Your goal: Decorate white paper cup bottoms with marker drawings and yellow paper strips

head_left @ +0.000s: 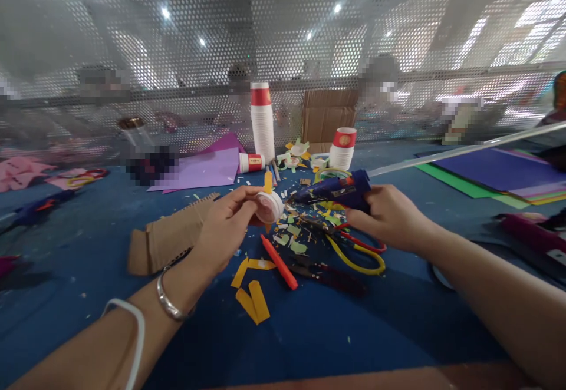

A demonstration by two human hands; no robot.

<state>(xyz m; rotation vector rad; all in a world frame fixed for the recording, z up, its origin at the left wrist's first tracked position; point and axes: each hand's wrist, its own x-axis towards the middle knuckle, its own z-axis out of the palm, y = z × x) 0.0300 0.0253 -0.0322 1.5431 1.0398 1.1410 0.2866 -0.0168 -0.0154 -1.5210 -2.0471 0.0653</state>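
Between the fingers of my left hand (234,213) is a small white paper cup piece (270,207), its round face turned toward me. Yellow strips stick out from its top and bottom. My right hand (389,216) grips a dark blue glue gun (336,189), its nozzle pointing left close to the cup piece. A clear glue stick (424,157) extends from the gun's rear. Below the hands lie an orange marker (279,262), folded yellow paper strips (254,303), scissors with yellow and red handles (360,263) and a dark-handled tool (333,277).
Paper scraps (294,240) cover the middle of the blue table. Behind them rise a tall cup stack (262,128) and a shorter one (342,149). Folded cardboard (177,231) lies left; coloured sheets (486,169) lie right. A perforated metal screen (283,25) stands behind the table.
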